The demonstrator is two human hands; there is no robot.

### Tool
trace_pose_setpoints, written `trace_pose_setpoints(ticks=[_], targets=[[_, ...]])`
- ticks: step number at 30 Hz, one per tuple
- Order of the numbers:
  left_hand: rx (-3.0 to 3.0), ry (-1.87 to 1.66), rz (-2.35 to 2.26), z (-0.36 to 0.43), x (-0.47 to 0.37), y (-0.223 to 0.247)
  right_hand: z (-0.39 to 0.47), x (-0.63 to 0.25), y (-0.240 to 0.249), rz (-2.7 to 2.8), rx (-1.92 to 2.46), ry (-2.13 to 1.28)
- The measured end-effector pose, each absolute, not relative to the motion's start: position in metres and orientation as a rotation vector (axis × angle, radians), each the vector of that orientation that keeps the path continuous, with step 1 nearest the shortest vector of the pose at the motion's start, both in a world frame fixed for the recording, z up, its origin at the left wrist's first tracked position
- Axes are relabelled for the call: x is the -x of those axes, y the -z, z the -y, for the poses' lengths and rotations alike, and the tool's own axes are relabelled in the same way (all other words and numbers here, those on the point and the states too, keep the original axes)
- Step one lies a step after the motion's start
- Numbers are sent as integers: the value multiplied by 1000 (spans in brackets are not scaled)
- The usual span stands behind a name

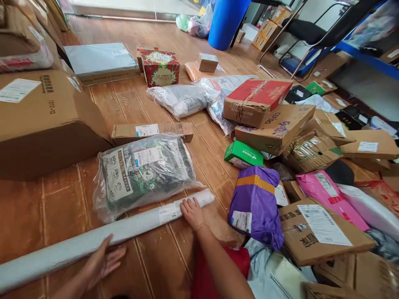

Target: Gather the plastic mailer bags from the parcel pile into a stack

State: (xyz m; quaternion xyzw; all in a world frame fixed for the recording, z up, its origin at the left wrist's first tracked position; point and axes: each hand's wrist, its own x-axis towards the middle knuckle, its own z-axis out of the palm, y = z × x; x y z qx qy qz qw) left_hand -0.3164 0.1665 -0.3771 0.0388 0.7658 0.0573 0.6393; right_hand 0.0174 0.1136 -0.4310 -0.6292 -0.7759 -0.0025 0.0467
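Long grey plastic-wrapped tube [102,238] is pressed by flat, open left hand [104,261] and right hand [192,212]; ungripped, it could be rolled away.

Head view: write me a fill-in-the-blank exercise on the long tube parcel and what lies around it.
1. Both hands, left hand and right hand, rest on the long ____ tube.
2. The tube lies on a ____ floor.
3. Just beyond the tube lies a clear bag holding a ____ package.
4. Right of the tube sits a soft ____ parcel with yellow tape.

Missing words: white; wooden; green; purple
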Motion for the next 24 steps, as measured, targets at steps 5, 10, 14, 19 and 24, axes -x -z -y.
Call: trace_pose_setpoints(ticks=[5, 10, 14, 19, 24], targets=[[-1626, 103, -1341, -191, 288, 379, -135, -33, 436, 2274, 1916, -6], [-1799, -17, -1037, -240, 238, 382, -112, -49, 395, 2447, 1740, -259], [-1797, 42, -1093, -251, 219, 409, -49, -72, 365, 1982, 2059, 38], [-2068, 63, -1086, -249, 230, 468, 12, -128, 326, 933, 2646, 512], [-2181, -112, -955, -254, 251, 522, -4, -177, 309, 333, 2943, -348]])
